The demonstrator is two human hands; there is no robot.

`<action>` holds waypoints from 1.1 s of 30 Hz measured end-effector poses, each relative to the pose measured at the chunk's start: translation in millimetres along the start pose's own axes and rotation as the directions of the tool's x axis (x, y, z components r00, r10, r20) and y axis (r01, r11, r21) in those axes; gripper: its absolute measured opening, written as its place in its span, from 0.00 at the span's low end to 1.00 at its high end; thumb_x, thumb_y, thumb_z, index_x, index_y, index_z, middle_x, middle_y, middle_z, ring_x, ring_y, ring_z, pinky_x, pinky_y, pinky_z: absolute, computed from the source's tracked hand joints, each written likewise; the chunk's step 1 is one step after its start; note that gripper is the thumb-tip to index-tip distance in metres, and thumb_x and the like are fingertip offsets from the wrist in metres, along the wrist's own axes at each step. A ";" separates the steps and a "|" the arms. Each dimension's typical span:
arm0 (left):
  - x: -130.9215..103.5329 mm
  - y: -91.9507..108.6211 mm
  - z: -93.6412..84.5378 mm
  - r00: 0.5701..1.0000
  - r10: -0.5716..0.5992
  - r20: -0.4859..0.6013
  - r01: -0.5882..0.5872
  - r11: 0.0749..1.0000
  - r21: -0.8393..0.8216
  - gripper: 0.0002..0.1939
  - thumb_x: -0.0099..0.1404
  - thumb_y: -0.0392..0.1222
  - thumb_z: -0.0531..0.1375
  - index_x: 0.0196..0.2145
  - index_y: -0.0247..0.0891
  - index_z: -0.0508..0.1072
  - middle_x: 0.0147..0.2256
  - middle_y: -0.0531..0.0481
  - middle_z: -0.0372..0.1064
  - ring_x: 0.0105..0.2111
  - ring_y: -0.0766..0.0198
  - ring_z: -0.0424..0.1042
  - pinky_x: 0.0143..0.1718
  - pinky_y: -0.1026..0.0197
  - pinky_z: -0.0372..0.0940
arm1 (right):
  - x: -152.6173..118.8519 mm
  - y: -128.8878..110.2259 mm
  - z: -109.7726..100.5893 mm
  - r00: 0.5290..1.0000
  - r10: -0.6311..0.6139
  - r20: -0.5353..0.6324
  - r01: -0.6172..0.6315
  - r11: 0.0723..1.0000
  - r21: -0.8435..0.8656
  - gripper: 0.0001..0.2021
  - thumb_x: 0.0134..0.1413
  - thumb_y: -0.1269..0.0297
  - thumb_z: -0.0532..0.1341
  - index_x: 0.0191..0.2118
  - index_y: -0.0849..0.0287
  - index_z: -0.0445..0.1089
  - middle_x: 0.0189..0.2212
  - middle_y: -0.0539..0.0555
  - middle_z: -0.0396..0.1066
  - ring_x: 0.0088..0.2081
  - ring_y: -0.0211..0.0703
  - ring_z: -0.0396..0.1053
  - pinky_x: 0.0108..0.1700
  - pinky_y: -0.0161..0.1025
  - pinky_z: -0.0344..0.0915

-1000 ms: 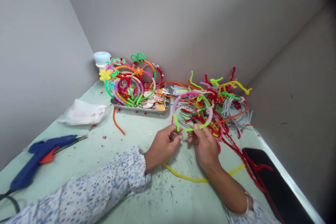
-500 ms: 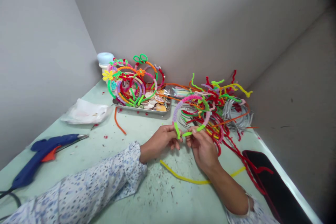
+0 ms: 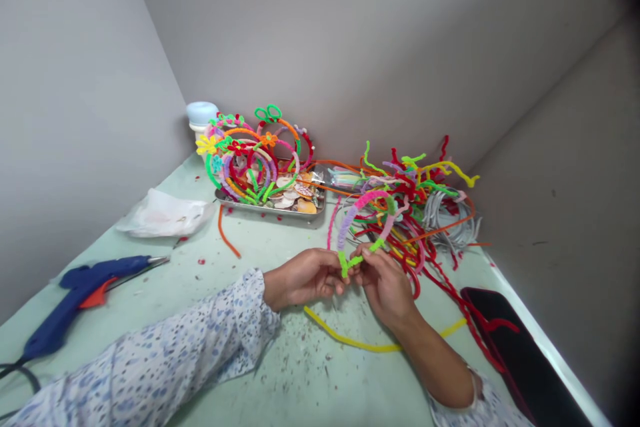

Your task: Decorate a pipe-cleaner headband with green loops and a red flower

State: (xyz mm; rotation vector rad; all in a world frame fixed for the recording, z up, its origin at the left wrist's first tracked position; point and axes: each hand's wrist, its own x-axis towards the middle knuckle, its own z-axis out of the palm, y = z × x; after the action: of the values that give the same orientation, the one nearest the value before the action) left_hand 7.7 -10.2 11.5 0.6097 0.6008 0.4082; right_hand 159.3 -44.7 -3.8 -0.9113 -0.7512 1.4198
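Between my hands stands a headband (image 3: 349, 225) wrapped in fuzzy pipe cleaner, with purple, pink and green sections and bright green ends. My left hand (image 3: 315, 275) pinches the left end, and my right hand (image 3: 383, 277) grips the right end. The two green ends meet, or nearly meet, in a point between my fingertips. Under my right forearm a yellow pipe cleaner (image 3: 350, 343) lies curved on the table. Just behind the headband is a tangled heap of pipe cleaners (image 3: 410, 180), mostly red, with orange, green and yellow ones.
A metal tray (image 3: 270, 211) holds shells, with several decorated headbands (image 3: 250, 147) piled over it. To the left lie a blue glue gun (image 3: 85, 293) and a white plastic packet (image 3: 165, 212). A coil of grey wire (image 3: 447, 217) and a dark phone (image 3: 525, 353) are on the right.
The headband's green ends have come together; they were apart before. The loop has tilted and narrowed, and its left side has shifted slightly right.
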 end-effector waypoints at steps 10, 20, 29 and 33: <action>2.2 -0.1 -2.5 1.000 -0.015 0.013 0.015 1.000 -0.011 0.04 0.55 0.33 0.58 0.29 0.29 0.72 0.25 0.47 0.71 0.19 0.70 0.70 0.14 0.73 0.58 | 2.0 3.3 -6.4 1.000 0.020 0.005 -0.020 1.000 -0.015 0.06 0.49 0.63 0.62 0.29 0.60 0.69 0.19 0.48 0.66 0.21 0.34 0.64 0.19 0.29 0.58; 3.6 -2.6 -7.6 0.998 -0.020 0.061 0.016 0.998 0.069 0.05 0.53 0.35 0.62 0.28 0.29 0.71 0.26 0.47 0.71 0.20 0.70 0.69 0.13 0.73 0.54 | 2.2 4.5 -8.7 0.999 0.042 0.028 -0.042 0.999 0.010 0.04 0.49 0.65 0.61 0.28 0.59 0.69 0.18 0.47 0.65 0.18 0.35 0.62 0.17 0.31 0.56; 2.9 -3.8 -7.6 0.999 -0.013 0.045 0.007 0.993 0.120 0.07 0.52 0.36 0.64 0.28 0.28 0.72 0.26 0.48 0.71 0.19 0.71 0.70 0.14 0.74 0.55 | 2.9 2.3 -9.5 0.992 0.082 0.091 -0.087 0.995 0.042 0.05 0.47 0.65 0.61 0.25 0.59 0.68 0.18 0.47 0.65 0.19 0.34 0.61 0.18 0.31 0.54; 0.5 -2.9 -3.7 1.000 -0.014 0.009 0.013 0.991 0.134 0.08 0.51 0.36 0.65 0.28 0.27 0.73 0.23 0.48 0.71 0.18 0.72 0.69 0.14 0.74 0.55 | 0.7 -1.4 -6.3 0.991 0.111 0.069 -0.114 0.992 0.048 0.04 0.45 0.66 0.62 0.25 0.59 0.68 0.19 0.48 0.65 0.19 0.34 0.61 0.19 0.32 0.54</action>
State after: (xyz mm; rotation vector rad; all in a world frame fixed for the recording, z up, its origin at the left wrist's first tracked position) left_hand 6.3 -10.6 7.0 0.7353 0.6264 0.3537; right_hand 165.5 -44.5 -5.6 -0.8819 -0.7184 1.5683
